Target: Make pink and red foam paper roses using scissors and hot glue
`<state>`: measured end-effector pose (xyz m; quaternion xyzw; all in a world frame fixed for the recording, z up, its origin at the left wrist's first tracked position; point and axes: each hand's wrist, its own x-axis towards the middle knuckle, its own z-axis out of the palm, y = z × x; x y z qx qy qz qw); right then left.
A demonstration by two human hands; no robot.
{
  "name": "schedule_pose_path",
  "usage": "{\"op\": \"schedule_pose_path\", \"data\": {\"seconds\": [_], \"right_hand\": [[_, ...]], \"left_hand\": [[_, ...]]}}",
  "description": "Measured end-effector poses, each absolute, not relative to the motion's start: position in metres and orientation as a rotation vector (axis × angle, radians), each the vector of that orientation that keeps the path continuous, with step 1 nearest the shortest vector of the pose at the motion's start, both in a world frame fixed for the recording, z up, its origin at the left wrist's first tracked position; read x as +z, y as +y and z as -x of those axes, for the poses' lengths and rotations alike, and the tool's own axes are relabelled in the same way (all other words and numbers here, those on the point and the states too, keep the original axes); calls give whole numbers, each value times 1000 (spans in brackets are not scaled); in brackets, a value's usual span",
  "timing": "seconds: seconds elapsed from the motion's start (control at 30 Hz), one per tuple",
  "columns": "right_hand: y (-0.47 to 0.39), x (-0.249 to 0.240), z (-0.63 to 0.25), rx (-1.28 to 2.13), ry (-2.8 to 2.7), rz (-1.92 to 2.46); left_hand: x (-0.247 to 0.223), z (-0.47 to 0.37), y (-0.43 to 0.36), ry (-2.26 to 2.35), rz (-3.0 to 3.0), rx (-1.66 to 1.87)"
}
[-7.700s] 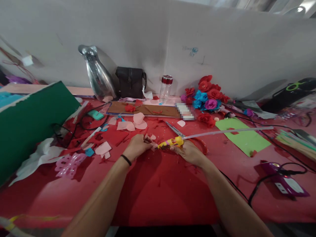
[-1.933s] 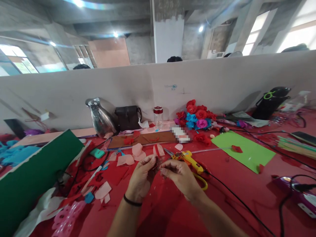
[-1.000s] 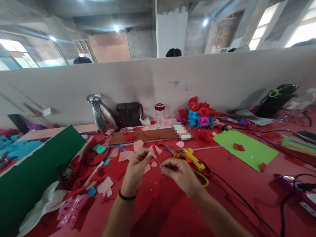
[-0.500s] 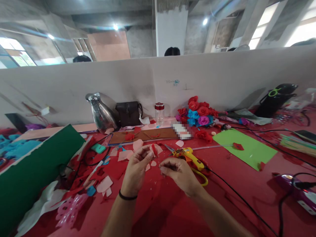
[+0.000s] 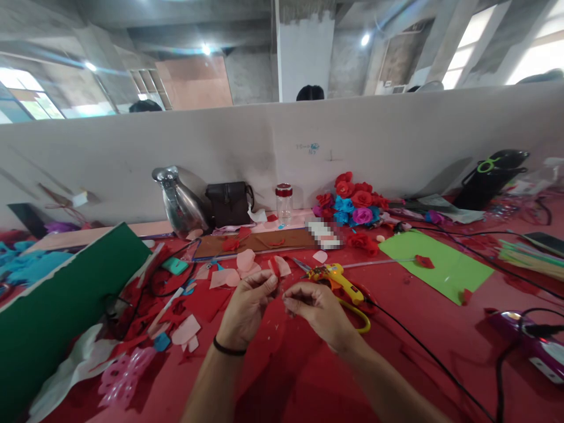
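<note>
My left hand, with a dark band at the wrist, pinches a small red petal-like piece between thumb and fingers. Close to its right, my right hand has thumb and fingertips pressed together; whatever they hold is too small to make out. Just beyond the right hand lies a yellow glue gun with an orange light on it. Scissors with a yellow handle lie partly beneath the gun. Pale pink petal pieces are scattered past my left hand on the red tabletop.
A green board leans at the left. Along the back stand a steel jug, a black bag, a glass jar and a bunch of paper flowers. A light green sheet and black cords lie rightward.
My left hand has shifted slightly right and its fingers have closed in toward my right hand, with the red piece still pinched. The right hand has barely moved.
</note>
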<state>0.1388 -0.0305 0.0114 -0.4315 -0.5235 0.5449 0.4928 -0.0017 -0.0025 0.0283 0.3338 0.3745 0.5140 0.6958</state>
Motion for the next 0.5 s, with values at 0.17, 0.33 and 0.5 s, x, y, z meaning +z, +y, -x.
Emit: {"op": "schedule_pose_path", "data": {"seconds": [0.17, 0.33, 0.5], "right_hand": [[-31, 11, -138, 1317, -1286, 1060], [-31, 11, -138, 1344, -1264, 1058], [-31, 14, -140, 1373, -1197, 1030]], "left_hand": [[30, 0, -4, 808, -738, 1125], [30, 0, -4, 810, -766, 1112], [30, 3, -3, 819, -759, 1077]]}}
